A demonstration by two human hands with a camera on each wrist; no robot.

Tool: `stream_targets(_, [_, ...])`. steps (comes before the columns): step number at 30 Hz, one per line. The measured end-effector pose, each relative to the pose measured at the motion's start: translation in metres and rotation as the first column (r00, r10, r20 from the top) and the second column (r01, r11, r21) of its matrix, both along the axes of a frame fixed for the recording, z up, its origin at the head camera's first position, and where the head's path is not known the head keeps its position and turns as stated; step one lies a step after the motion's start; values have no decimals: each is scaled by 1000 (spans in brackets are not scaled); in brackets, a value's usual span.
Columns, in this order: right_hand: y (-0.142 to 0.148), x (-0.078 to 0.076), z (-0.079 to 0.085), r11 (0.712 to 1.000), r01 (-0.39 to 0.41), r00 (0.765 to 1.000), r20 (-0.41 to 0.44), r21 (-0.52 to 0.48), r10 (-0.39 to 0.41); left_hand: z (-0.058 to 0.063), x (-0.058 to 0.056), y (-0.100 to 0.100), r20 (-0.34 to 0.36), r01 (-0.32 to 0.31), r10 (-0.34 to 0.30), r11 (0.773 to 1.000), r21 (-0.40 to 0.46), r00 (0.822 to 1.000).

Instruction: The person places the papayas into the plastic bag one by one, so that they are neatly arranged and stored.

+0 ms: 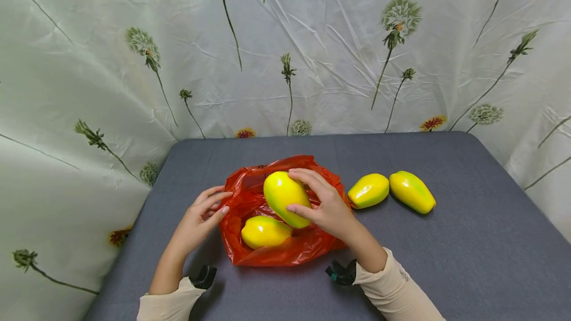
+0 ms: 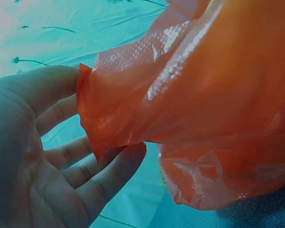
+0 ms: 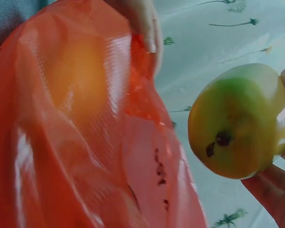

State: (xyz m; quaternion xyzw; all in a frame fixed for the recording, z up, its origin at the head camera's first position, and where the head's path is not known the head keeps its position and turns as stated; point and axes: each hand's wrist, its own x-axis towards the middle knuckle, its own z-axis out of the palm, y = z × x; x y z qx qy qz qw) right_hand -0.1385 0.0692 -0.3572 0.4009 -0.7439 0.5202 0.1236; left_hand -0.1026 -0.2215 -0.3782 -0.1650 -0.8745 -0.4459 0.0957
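Observation:
A red plastic bag (image 1: 285, 256) stands with its mouth spread wide on the table. My left hand (image 1: 196, 224) is at the bag's left rim, its fingers and thumb curled about the thin edge; in the left wrist view the bag's flap partly covers the fingertips of that hand (image 2: 61, 161). With my right hand (image 1: 332, 209) I grip a yellow-green papaya (image 1: 285, 197) over the bag's mouth. Dark spots mark one end of this papaya (image 3: 232, 128) in the right wrist view. Another papaya (image 1: 265, 232) lies inside the bag, towards its front.
Two more papayas, one nearer the bag (image 1: 369, 190) and one farther right (image 1: 411, 192), lie side by side on the grey table (image 1: 468, 261). Behind the table hangs a pale curtain (image 1: 330, 63) printed with flowers. Dark bands sit on both wrists.

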Motion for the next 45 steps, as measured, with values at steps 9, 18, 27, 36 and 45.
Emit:
stream_targets(9, [-29,-18,-15,996,-29,998,50,80,25,16,7,8,16,-11,11,1000,-11,1000])
stream_targets(18, [-41,-26,-29,990,-13,987,163,144,-10,15,7,8,19,-9,9,1000,-2,1000])
stream_targets(27, [-47,-28,-40,982,-35,973,229,187,-9,-11,-5,-4,14,-13,13,1000,-12,1000])
stream_targets(36, [-51,-27,-49,952,-86,967,255,295,8,-18,-7,-10,36,-1,1,1000,6,999])
stream_targets(45, [-51,-26,-52,900,-148,956,293,410,24,-10,-3,-4,52,-19,19,1000,-4,998])
